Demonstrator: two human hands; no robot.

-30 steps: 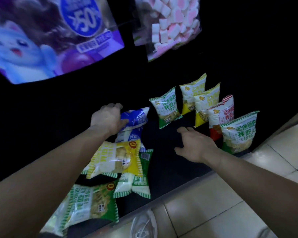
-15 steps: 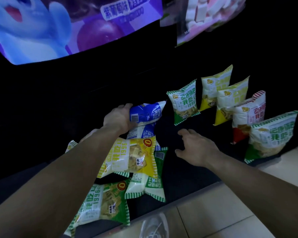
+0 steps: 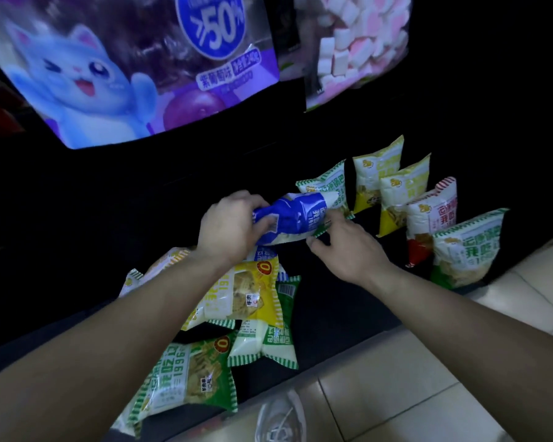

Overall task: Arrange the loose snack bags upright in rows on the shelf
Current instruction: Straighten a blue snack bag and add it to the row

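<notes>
Blue snack bag is off the shelf, held lying sideways over its middle part, between the two hands. Left hand is clenched round the bag's left end, crumpling it. Right hand is just right of and below the bag, with fingertips at its lower right edge and the thumb spread. Cannot tell if the right hand grips or only touches.

Just behind the blue bag a green bag stands upright. Toward the shelf's right end stand two yellow bags, a red bag and another green bag nearest the front edge.

The loose pile lies flat under the left forearm, toward the front edge. It has a yellow bag on top, a green-and-white bag partly under it, and a green bag at the edge.

A big purple cat bag and a marshmallow bag are above. Tiled floor is in front of the shelf.
</notes>
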